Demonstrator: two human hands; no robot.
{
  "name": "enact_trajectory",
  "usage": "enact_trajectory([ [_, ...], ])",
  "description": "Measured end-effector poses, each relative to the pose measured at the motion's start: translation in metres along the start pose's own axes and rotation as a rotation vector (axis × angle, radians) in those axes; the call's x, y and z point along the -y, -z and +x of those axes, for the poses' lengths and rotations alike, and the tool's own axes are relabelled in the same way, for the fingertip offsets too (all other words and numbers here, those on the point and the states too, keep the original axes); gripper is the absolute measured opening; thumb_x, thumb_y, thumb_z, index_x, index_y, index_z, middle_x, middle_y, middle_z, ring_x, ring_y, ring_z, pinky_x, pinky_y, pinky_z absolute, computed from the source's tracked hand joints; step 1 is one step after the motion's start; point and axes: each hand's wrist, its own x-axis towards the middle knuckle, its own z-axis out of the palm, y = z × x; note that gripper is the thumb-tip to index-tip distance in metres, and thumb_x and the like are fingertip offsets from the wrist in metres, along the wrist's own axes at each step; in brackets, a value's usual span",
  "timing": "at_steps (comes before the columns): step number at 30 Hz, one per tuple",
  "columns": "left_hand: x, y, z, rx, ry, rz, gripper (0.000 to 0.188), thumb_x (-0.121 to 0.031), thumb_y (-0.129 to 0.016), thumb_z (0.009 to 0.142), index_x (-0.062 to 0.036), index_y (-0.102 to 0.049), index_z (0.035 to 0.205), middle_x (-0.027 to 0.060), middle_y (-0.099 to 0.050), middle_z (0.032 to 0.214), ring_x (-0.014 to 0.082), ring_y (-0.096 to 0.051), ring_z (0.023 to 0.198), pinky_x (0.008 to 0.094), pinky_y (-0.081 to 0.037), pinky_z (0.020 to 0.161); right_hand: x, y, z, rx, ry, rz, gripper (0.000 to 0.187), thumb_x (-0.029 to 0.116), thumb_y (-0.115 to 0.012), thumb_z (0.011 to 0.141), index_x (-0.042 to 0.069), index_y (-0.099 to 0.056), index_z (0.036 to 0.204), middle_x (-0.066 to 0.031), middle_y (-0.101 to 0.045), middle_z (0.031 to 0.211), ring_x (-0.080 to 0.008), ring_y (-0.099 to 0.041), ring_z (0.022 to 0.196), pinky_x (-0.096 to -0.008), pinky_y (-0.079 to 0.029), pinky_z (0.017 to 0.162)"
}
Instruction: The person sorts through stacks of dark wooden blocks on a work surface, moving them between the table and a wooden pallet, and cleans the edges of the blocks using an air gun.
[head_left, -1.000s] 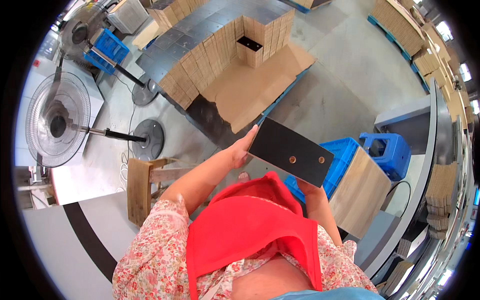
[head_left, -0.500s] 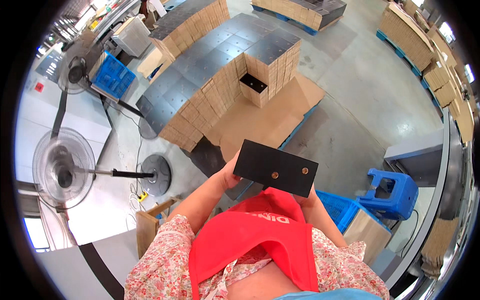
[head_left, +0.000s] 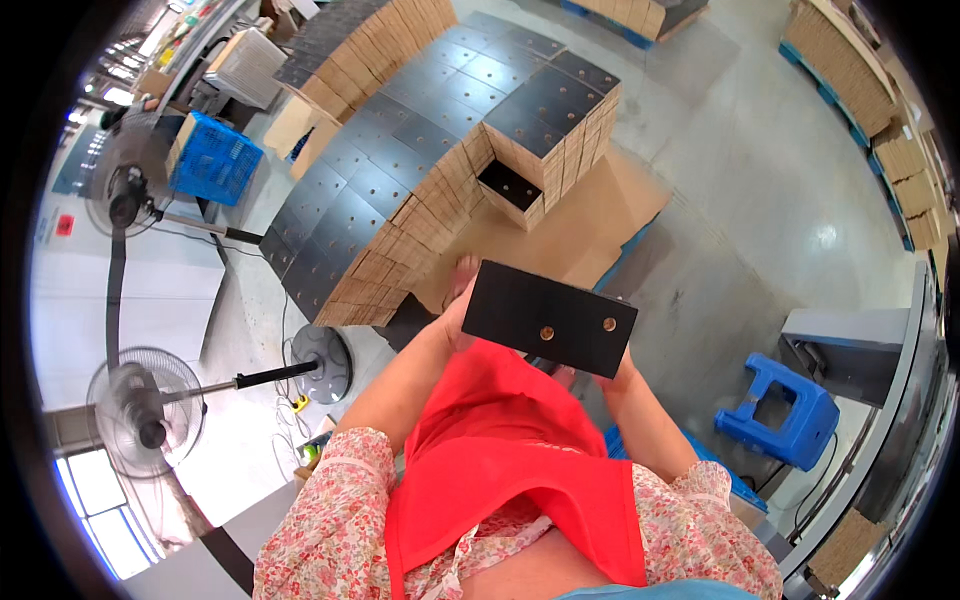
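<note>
My left hand [head_left: 459, 316] grips the left end of a black rectangular board [head_left: 535, 318], and my right hand [head_left: 621, 371] holds its right end. Two round brass-coloured spots show on its upper face. Whether it is one board or a stack is hidden from above. The fingers are mostly underneath, out of sight. Ahead of the board stand tall stacks of black-topped boards [head_left: 370, 185] with brown sides. In a notch of these stacks sits a lower pile [head_left: 511, 187] with the same black top. A brown cardboard sheet [head_left: 590, 225] lies under them.
A blue plastic stool [head_left: 780, 415] stands at the right, beside a grey metal structure [head_left: 845, 345]. Two standing fans [head_left: 150, 410] are at the left, with cables on the floor. A blue crate [head_left: 215, 160] is at the far left. More brown stacks [head_left: 840, 70] rest on pallets at far right.
I have moved nearer the stacks with the board still in both hands. My feet now show below it. The stool and the near fan sit lower in view.
</note>
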Motion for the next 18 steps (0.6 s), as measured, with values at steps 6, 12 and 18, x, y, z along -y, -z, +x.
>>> enact_trajectory([
  [6, -0.064, 0.065, 0.092, -0.097, 0.123, 0.077, 0.064, -0.057, -0.042, 0.099, -0.0042, -0.055, 0.133, 0.0057, -0.064, 0.122, 0.0165, -0.061, 0.108, 0.0295, -0.05, 0.091, 0.0, 0.025, 0.098, -0.032, -0.043, 0.261, 0.071, 0.063, -0.034, 0.098, 0.008, -0.047, 0.141, -0.0105, -0.052, 0.141, -0.0292, -0.051, 0.127, -0.0411, -0.041, 0.107],
  [12, -0.119, 0.134, 0.193, -0.174, 0.199, 0.332, 0.071, -0.062, -0.04, 0.098, -0.0025, -0.056, 0.132, 0.0073, -0.065, 0.121, 0.0173, -0.062, 0.106, 0.029, -0.05, 0.091, 0.001, 0.051, 0.211, -0.253, 0.006, 0.328, 0.071, 0.067, -0.039, 0.095, 0.008, -0.058, 0.129, -0.0097, -0.063, 0.125, -0.0249, -0.061, 0.111, -0.0378, -0.049, 0.098],
  [18, -0.137, 0.188, 0.275, -0.218, 0.179, 0.247, 0.064, -0.056, -0.042, 0.1, -0.0034, -0.056, 0.133, 0.0067, -0.065, 0.12, 0.0164, -0.06, 0.107, 0.0284, -0.048, 0.094, 0.001, 0.107, 0.293, -0.318, 0.001, 0.406, 0.069, 0.067, -0.041, 0.094, 0.008, -0.06, 0.125, -0.0089, -0.065, 0.119, -0.0245, -0.062, 0.106, -0.0378, -0.05, 0.095],
])
